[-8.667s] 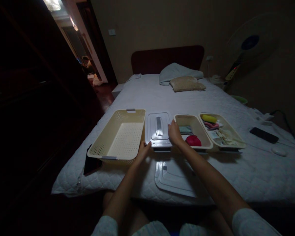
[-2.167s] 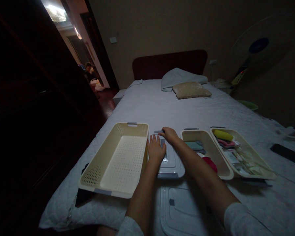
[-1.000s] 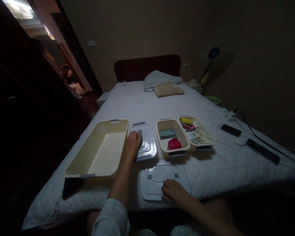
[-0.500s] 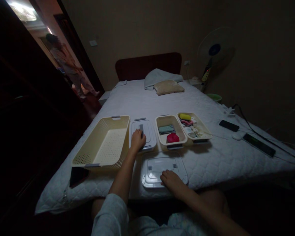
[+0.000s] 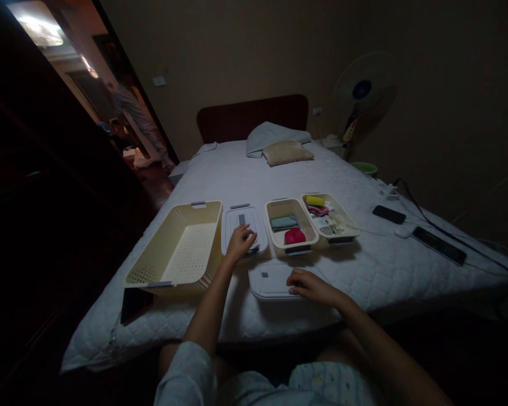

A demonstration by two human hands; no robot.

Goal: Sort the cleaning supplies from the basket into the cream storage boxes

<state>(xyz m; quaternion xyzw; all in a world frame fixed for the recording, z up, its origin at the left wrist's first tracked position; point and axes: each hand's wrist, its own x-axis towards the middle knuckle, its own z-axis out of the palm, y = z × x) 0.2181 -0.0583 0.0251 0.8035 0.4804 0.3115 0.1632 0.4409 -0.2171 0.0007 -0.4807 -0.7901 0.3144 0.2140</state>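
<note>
My left hand (image 5: pixel 240 244) hovers over the front of a closed, white-lidded box (image 5: pixel 256 223), its fingers apart and nothing in them. A whitish plastic lid (image 5: pixel 273 286) is at the bed's front, and my right hand (image 5: pixel 312 286) has its fingers curled on it, covering part of the lid. Behind the lid stands an open cream box (image 5: pixel 312 228) with a folded grey-green cloth (image 5: pixel 284 223) and a red roll (image 5: pixel 295 236) inside. Beside it, another open cream box (image 5: pixel 350 225) holds a yellow roll (image 5: pixel 315 201) and other small items.
A large cream basket (image 5: pixel 215 242) stands at the left. A dark flat object (image 5: pixel 135 304) lies before it. Two phones (image 5: pixel 439 246) with cables lie at the right. Farther back are a pillow (image 5: pixel 288 153) and a fan (image 5: pixel 361 89). A blurred person (image 5: pixel 138 115) is beyond the doorway.
The lid under my right hand has shifted away from me and slightly right, and looks tilted. My left hand's fingers have come off the closed box and spread. The person in the doorway has moved.
</note>
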